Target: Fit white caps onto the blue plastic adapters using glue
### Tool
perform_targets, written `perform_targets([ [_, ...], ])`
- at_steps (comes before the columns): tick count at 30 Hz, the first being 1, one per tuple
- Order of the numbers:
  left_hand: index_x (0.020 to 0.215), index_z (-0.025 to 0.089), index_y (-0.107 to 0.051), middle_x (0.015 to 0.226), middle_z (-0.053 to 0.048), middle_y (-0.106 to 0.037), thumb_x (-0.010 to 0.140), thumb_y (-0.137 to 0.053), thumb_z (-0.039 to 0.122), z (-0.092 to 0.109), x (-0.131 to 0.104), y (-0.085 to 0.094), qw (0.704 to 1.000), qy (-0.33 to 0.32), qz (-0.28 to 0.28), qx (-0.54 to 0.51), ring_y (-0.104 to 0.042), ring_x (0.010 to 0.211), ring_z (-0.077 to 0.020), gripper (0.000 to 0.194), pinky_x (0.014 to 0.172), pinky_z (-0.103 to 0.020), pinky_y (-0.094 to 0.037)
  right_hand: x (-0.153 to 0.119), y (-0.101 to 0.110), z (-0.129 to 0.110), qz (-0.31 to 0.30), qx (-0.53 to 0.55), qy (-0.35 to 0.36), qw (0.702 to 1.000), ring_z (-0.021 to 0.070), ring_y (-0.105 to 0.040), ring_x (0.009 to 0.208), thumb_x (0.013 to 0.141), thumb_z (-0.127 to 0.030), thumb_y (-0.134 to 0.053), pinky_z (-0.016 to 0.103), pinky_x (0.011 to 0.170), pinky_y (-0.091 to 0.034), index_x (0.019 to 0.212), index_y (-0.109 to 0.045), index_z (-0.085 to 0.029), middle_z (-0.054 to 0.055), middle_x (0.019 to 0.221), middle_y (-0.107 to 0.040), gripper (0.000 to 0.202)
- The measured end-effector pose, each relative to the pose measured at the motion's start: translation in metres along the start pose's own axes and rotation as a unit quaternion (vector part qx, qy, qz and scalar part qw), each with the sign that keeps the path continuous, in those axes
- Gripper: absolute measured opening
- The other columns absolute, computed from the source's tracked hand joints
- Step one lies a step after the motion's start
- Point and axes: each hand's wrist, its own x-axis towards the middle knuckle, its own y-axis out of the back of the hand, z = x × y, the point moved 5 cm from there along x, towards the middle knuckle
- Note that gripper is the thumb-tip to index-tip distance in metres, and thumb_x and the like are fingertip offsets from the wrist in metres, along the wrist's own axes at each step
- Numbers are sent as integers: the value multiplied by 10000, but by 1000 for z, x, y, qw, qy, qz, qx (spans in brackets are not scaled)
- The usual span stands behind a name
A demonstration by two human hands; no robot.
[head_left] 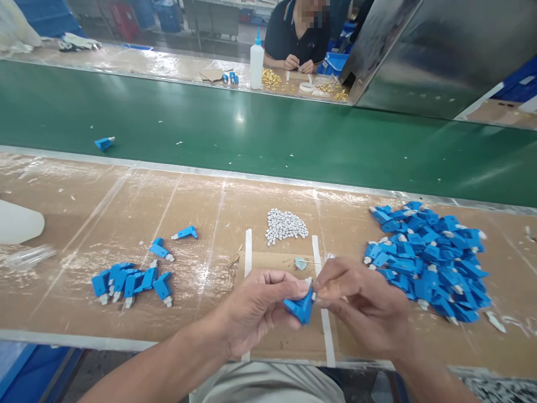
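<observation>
Between the thumb and fingers of my left hand, a blue plastic part with a white tip is held tilted above the cardboard. My right hand is closed in a pinch at the part's right side, and a small whitish piece shows at its fingertips. Slight blur hides how firmly that piece sits against the blue part. Just beyond the hands lies a heap of small grey-white pieces. A pale blue blob with a thin stick rests nearer, between two white tape strips.
A large pile of blue parts covers the right; a smaller group lies left. Across the table runs a green conveyor belt carrying one blue part. Beyond it, a co-worker sits near a white bottle and brass-coloured pieces.
</observation>
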Motion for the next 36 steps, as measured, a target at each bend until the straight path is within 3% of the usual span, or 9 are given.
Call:
perform_targets([
  [5, 718, 125, -701, 661, -32, -635, 789, -777, 380, 13, -2, -7, 990, -74, 0, 118, -573, 563, -97, 275, 503, -188, -492, 2, -6, 23, 2, 264, -189, 946, 143, -568, 615, 813, -187, -799, 238, 435, -486, 754, -709, -225, 16, 792, -585, 114],
  [12, 778, 143, -700, 687, -62, -681, 835, -704, 447, 38, 12, -10, 945, -137, 26, 296, -640, 608, -156, 309, 573, -265, -526, 1, 0, 42, 44, 246, -244, 937, 106, -528, 513, 830, -326, -793, 209, 393, -459, 768, -632, -199, -14, 735, -554, 214],
  [14, 807, 150, -715, 726, -74, -710, 865, -662, 429, 75, 35, -6, 879, -205, 97, 420, -660, 656, -172, 290, 625, -282, -533, -4, 5, 51, 96, 193, -269, 939, 105, -496, 475, 874, -419, -736, 213, 416, -420, 779, -599, -201, -34, 642, -542, 274],
  [17, 872, 162, -727, 818, -81, -744, 872, -634, 306, 156, 74, 7, 706, -275, 294, 583, -681, 786, -204, 171, 748, -308, -519, -16, 9, 58, 140, 113, -279, 943, 119, -474, 536, 913, -480, -667, 232, 499, -384, 782, -601, -193, -31, 633, -529, 323],
  [20, 900, 149, -709, 980, -139, -731, 825, -635, 199, 222, 111, 13, 639, -280, 367, 615, -631, 1057, -301, 117, 907, -389, -464, -33, 10, 54, 130, 82, -272, 950, 146, -474, 652, 921, -473, -652, 255, 599, -383, 789, -613, -186, -11, 716, -531, 319],
  [23, 1003, 104, -685, 1137, -238, -661, 797, -640, 176, 242, 136, 4, 604, -280, 377, 644, -518, 1222, -412, 222, 961, -499, -418, -54, 22, 48, 144, 77, -272, 948, 149, -442, 660, 930, -472, -633, 261, 611, -356, 780, -596, -189, -18, 708, -497, 323],
  [26, 1201, 92, -613, 1316, -262, -557, 868, -566, 216, 206, 157, -27, 587, -309, 303, 684, -430, 1318, -402, 359, 1025, -521, -379, -78, 40, 45, 168, 69, -290, 940, 146, -413, 646, 918, -469, -648, 262, 593, -326, 770, -594, -192, -24, 705, -474, 319],
  [32, 1158, 232, -701, 977, -92, -728, 802, -687, 358, 52, 202, -108, 597, -251, -40, 760, -673, 924, -282, 378, 815, -361, -509, -104, 55, 50, 179, 82, -311, 930, 142, -377, 614, 891, -481, -676, 266, 565, -297, 755, -596, -193, -28, 679, -453, 329],
  [36, 1233, 248, -665, 991, -117, -717, 746, -691, 243, 11, 220, -123, 598, -225, -112, 761, -664, 987, -346, 487, 837, -419, -496, -110, 55, 49, 192, 84, -298, 931, 143, -393, 618, 890, -471, -680, 267, 571, -319, 744, -598, -192, -24, 683, -467, 325],
])
